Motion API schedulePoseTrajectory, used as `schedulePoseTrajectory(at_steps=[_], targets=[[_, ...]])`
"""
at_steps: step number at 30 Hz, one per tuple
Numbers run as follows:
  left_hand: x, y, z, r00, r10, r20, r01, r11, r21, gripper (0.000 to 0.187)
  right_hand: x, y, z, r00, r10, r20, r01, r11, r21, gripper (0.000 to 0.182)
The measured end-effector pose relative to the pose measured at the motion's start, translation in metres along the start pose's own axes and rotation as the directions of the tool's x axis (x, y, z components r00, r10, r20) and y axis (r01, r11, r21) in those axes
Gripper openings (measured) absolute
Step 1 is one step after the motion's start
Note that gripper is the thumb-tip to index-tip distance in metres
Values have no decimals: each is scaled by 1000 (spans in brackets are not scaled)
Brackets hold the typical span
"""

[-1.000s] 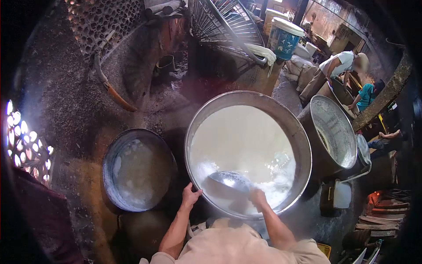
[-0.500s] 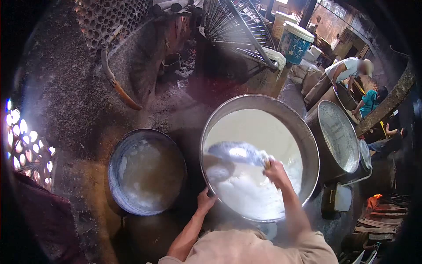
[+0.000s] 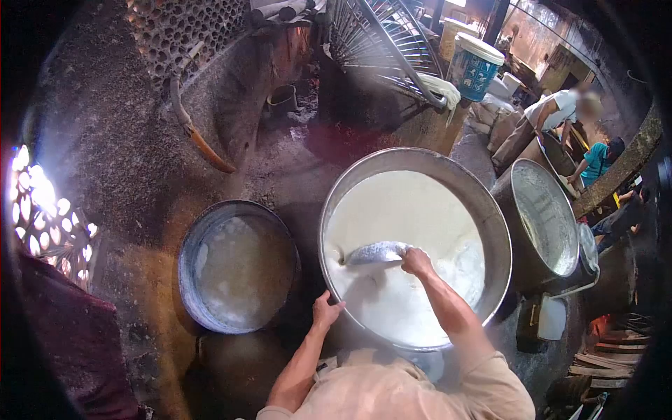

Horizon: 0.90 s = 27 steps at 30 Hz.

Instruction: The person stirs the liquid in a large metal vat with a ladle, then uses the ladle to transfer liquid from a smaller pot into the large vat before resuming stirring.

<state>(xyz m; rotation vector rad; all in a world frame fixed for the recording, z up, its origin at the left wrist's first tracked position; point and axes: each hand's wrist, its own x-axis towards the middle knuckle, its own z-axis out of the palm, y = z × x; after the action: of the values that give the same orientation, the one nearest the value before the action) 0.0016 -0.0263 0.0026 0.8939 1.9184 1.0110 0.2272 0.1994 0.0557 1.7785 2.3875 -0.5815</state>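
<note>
At left stands a basin (image 3: 193,297). My left hand (image 3: 326,311) is at the near-left rim of the vat (image 3: 498,220); whether its fingers grip, I cannot tell. Within, at the white liquid's surface, lies the scoop (image 3: 375,253): presumably stiff, heavy when full, slippery; best held at its right end, where my right hand (image 3: 418,262) has its fingers clamped.

At six o'clock on my screen I see a light beige shirt (image 3: 399,397), its cloth softly creased. The right sleeve (image 3: 498,386), loose and short, sits toward five o'clock; the left sleeve (image 3: 277,414), also beige, shows just past six. Left hand (image 3: 326,311), right hand (image 3: 418,261) and forearms are bare.
</note>
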Motion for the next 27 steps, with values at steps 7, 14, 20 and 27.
schedulePoseTrajectory(at_steps=[7, 14, 20, 27], targets=[[-4, 10, 1, 999, -31, -20, 29, 994, -105, 42, -61, 69, 25, 992, 102, 80, -102, 995, -5, 31], [6, -12, 13, 1000, 0, -14, -5, 957, -291, 44, -113, 170, 50, 989, 94, 110, -85, 993, -83, 32], [-3, 8, 14, 998, -57, -41, 43, 957, -287, 44, -170, 208, -20, 990, 43, 131, -31, 996, -88, 28], [-20, 40, 22, 990, -97, -106, 66, 962, -266, 50, -202, 255, -113, 992, 127, -11, -126, 992, 20, 20]])
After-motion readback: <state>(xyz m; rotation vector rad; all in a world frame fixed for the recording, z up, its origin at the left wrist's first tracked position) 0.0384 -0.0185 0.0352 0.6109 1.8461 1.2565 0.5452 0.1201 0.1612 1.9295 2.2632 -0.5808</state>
